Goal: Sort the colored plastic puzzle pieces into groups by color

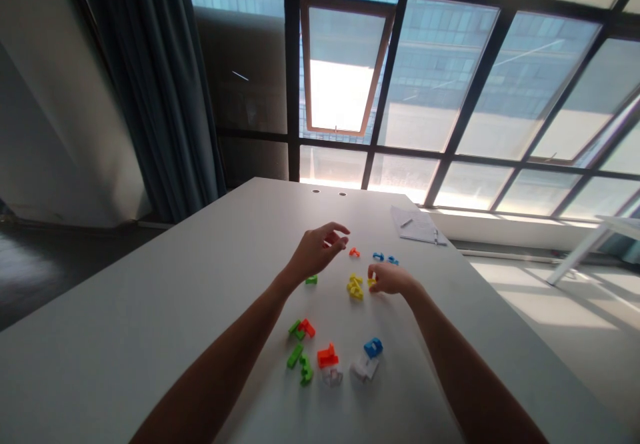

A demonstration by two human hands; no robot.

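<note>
My left hand (317, 251) hangs over the white table (150, 324) with its fingers apart, holding nothing. Nearest to it lie a small orange plastic piece (354, 252) and a green piece (311, 279). My right hand (390, 279) curls at a small yellow plastic piece (371, 283), which shows at its fingertips. Beside that hand sits a yellow pile of interlocked pieces (355, 287). Two small blue pieces (385, 258) lie beyond it. Nearer me lie several green, orange, blue and white block pieces (327, 357).
A sheet of paper with a pen (416, 225) lies at the table's far right. The table's edges slope away on both sides, and a white table leg (583, 251) stands on the floor at the right. Large windows and a dark curtain (160, 77) fill the background.
</note>
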